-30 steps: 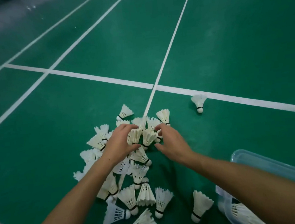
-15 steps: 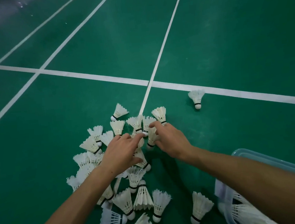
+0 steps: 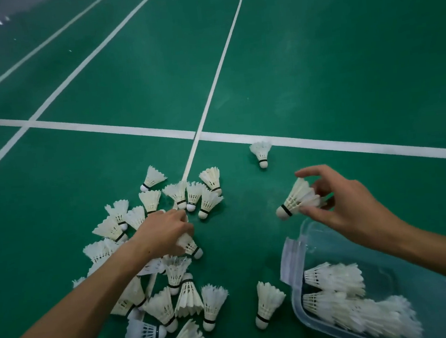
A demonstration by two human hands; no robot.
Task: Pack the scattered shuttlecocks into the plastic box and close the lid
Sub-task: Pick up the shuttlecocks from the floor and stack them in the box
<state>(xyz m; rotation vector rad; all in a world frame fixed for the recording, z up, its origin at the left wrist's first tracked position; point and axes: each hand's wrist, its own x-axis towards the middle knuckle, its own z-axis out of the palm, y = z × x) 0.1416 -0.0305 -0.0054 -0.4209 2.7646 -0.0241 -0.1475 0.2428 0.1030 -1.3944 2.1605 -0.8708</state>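
Head view: right hand [image 3: 346,206] pinches shuttlecock [image 3: 297,200]; left hand [image 3: 165,233] grips half-hidden one [image 3: 192,248].

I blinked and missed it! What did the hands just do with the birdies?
The right hand left the pile holding a shuttlecock and carried it toward the plastic box. The left hand stayed on the pile, gripping another. The lone shuttlecock near the white line stayed put.

You see a green floor [image 3: 315,66] with white lines [image 3: 105,126] crossing it. The shuttlecocks [image 3: 186,297] are white, each with a thin black band near its white tip. The box [image 3: 298,301] looks clear, maybe a little blue.
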